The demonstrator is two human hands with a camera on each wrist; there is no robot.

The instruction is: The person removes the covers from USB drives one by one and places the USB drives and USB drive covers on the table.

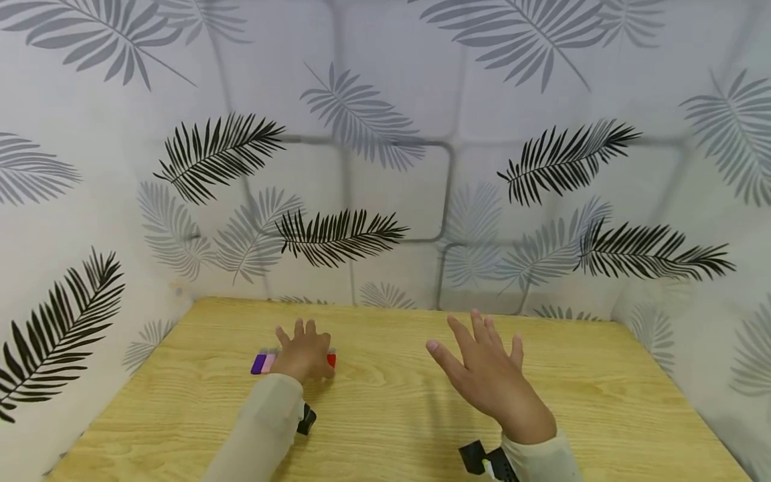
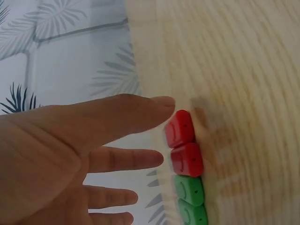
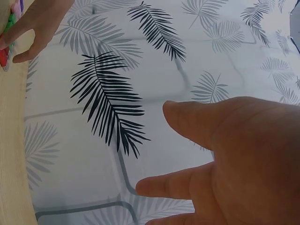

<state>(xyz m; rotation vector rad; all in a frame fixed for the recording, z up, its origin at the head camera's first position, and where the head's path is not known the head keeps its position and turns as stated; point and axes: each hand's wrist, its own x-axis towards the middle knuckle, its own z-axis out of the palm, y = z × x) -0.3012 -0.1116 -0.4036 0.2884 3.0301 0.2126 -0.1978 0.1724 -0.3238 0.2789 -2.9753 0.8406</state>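
A row of small plastic pieces with rounded ends lies on the wooden table. In the head view a purple piece (image 1: 258,364), a pink piece (image 1: 268,363) and a red piece (image 1: 332,360) show around my left hand (image 1: 306,355), which covers the row's middle. The left wrist view has two red pieces (image 2: 187,159) side by side, then green pieces (image 2: 190,190). My left thumb (image 2: 140,112) reaches close to the end red one; the other fingers are spread. My right hand (image 1: 490,378) is raised above the table's right half, fingers spread, holding nothing.
The wooden table (image 1: 385,408) ends at a pale wall covering (image 1: 397,187) with a leaf pattern, which also rises at both sides. Black wrist devices (image 1: 472,457) are strapped below both hands.
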